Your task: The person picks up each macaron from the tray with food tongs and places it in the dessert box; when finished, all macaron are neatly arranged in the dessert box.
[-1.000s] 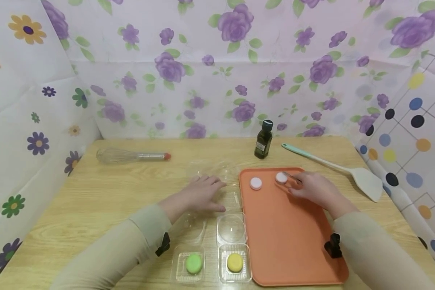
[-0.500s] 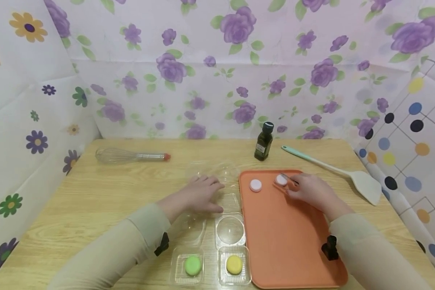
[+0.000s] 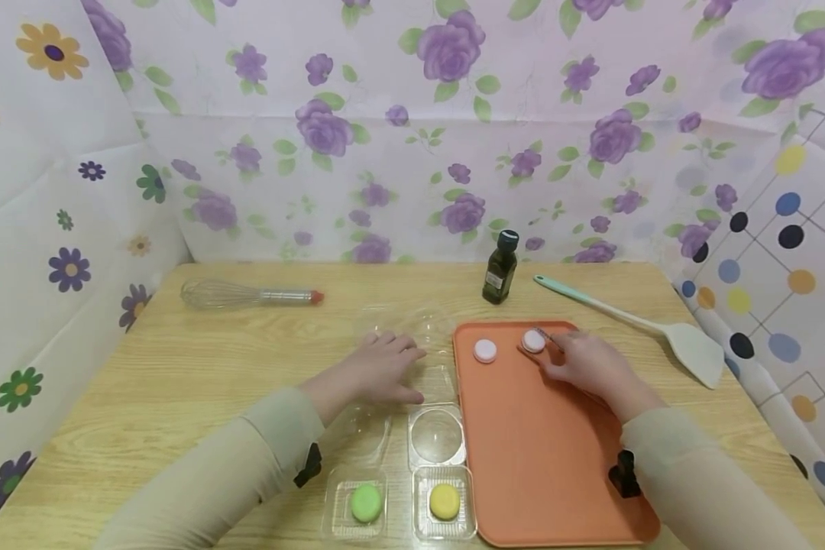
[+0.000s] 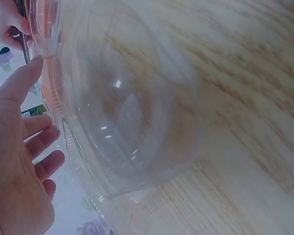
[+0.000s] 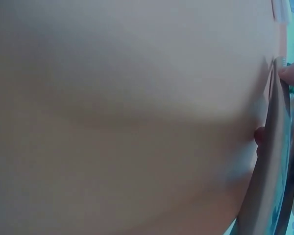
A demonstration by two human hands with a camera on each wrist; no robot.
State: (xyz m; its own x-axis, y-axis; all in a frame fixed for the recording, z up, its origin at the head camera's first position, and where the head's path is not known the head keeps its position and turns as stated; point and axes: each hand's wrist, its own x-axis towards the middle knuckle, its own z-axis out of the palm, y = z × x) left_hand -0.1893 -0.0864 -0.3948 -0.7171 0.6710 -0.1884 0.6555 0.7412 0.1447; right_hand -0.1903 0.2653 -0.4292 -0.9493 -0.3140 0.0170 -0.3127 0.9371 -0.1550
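My right hand grips metal tongs over the orange tray; the tong tips lie around a pale pink macaron. A second pink macaron sits to its left on the tray. In the right wrist view the tongs run along the right edge, with fingers around them. My left hand, fingers spread, is over clear plastic packaging left of the tray; in the left wrist view the hand is beside a clear lid.
Near the front edge, a green macaron and a yellow macaron sit in clear boxes, with a round-windowed lid behind the yellow one. A whisk lies back left. Behind the tray are a dark bottle and a spatula.
My right hand has shifted slightly, and the tong tips have changed their angle around the right pink macaron. My left hand has stayed in nearly the same place.
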